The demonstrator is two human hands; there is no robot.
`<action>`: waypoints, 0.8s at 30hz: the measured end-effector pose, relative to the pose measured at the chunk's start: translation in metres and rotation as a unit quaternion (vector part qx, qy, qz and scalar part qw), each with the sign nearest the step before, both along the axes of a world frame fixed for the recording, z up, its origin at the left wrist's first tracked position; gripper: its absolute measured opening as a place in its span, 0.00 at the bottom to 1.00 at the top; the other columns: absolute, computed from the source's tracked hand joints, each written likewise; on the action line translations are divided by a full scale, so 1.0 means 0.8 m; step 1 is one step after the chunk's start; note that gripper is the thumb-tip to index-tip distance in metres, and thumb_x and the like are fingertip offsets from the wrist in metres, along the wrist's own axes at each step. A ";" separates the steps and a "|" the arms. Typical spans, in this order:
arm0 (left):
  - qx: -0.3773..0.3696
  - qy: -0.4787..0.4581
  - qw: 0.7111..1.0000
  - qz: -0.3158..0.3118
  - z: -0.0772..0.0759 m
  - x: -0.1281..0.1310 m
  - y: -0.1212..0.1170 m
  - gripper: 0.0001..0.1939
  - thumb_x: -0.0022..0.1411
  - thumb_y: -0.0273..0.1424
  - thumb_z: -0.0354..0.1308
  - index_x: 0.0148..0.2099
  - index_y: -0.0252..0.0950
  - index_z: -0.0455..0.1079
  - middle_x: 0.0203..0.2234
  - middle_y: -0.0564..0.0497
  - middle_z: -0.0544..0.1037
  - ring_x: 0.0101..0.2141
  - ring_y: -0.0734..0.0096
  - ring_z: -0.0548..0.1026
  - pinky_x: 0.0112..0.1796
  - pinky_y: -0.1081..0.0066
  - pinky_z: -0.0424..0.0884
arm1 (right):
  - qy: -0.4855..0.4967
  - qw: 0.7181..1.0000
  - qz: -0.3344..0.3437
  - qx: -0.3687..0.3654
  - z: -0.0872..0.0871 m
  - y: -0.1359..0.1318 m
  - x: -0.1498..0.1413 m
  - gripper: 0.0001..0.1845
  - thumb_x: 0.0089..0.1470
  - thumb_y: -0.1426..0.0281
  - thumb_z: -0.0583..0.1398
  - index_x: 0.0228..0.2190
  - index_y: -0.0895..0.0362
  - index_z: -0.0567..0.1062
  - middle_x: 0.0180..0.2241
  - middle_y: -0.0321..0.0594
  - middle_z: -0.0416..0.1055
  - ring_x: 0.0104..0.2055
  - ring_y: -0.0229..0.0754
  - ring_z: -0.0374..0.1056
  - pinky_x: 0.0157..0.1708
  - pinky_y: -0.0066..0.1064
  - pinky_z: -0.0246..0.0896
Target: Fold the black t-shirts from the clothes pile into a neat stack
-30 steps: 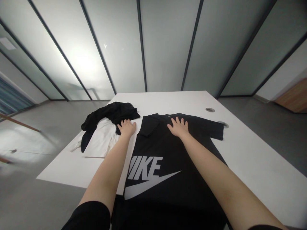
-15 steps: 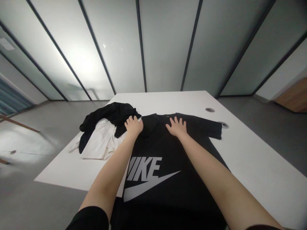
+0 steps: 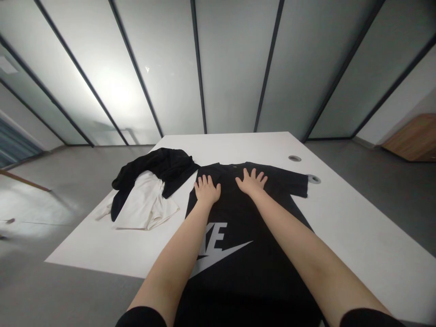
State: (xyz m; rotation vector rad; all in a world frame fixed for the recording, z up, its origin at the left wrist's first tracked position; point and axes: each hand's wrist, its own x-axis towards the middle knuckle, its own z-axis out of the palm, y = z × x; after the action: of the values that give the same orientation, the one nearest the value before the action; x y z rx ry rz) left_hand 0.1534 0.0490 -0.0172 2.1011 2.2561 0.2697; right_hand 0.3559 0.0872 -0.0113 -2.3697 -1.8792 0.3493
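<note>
A black T-shirt (image 3: 235, 209) with a grey printed logo lies spread on a white table (image 3: 344, 236), its collar toward the far side and its lower part toward me. My left hand (image 3: 207, 189) rests on the upper left of the shirt, fingers spread. On the upper chest below the collar lies my right hand (image 3: 252, 182), flat with its fingers apart. Neither hand grips any cloth. My left forearm covers part of the printed lettering. One sleeve stretches out to the right; the left sleeve area runs up against dark clothing.
To the left lie crumpled black clothing (image 3: 160, 163) and a white folded garment (image 3: 139, 204). Two round cable holes, one a grommet (image 3: 294, 158), sit near the table's right edge. Behind stands a frosted glass partition (image 3: 231, 68). A wooden piece (image 3: 413, 138) is at the far right.
My left hand has moved right, from the shirt's left edge beside the black clothing onto the shirt's upper chest. My right hand stays in nearly the same place on the shirt.
</note>
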 end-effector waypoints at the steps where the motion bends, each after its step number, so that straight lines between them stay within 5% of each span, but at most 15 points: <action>1: 0.004 -0.002 1.000 -0.002 -0.001 -0.001 0.000 0.40 0.75 0.49 0.43 0.79 0.31 0.56 0.77 0.35 0.56 0.76 0.39 0.52 0.72 0.43 0.50 | 0.006 1.000 -0.025 -0.004 -0.003 -0.003 0.005 0.48 0.69 0.41 0.44 0.79 0.53 0.49 0.80 0.56 0.37 0.79 0.78 0.33 0.72 0.73 0.23; 7: 0.010 -0.011 1.000 0.004 -0.004 0.011 0.004 0.40 0.74 0.48 0.44 0.80 0.31 0.56 0.77 0.35 0.55 0.76 0.37 0.52 0.72 0.40 0.49 | 0.012 1.000 -0.026 0.008 -0.019 -0.014 0.052 0.47 0.69 0.40 0.43 0.78 0.51 0.53 0.80 0.54 0.38 0.79 0.79 0.33 0.71 0.76 0.26; 15: 0.012 -0.011 0.999 0.027 0.003 0.028 0.007 0.40 0.74 0.48 0.43 0.79 0.31 0.56 0.78 0.35 0.55 0.76 0.39 0.52 0.72 0.41 0.51 | -0.013 1.000 0.017 0.011 -0.001 -0.004 0.065 0.45 0.70 0.43 0.44 0.77 0.51 0.55 0.80 0.51 0.41 0.79 0.76 0.36 0.72 0.72 0.31; 19: 0.023 -0.015 0.999 0.016 0.005 0.023 0.003 0.41 0.74 0.48 0.43 0.79 0.28 0.57 0.77 0.33 0.56 0.76 0.39 0.52 0.72 0.42 0.50 | -0.003 0.999 0.025 0.038 -0.003 -0.006 0.082 0.43 0.71 0.47 0.45 0.76 0.57 0.58 0.78 0.56 0.48 0.78 0.72 0.44 0.74 0.62 0.40; 24: 0.027 -0.015 0.999 0.014 0.002 0.020 0.003 0.40 0.74 0.47 0.43 0.79 0.30 0.58 0.77 0.34 0.58 0.76 0.39 0.53 0.72 0.43 0.50 | 0.016 0.995 -0.045 0.083 -0.010 -0.010 0.143 0.42 0.70 0.50 0.50 0.73 0.64 0.64 0.72 0.65 0.60 0.73 0.71 0.57 0.69 0.58 0.54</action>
State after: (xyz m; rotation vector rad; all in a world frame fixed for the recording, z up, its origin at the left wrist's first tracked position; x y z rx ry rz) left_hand 0.1698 0.0513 -0.0152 2.0778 2.2884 0.3650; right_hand 0.4701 0.0794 -0.0190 -2.3155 -1.7096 0.2131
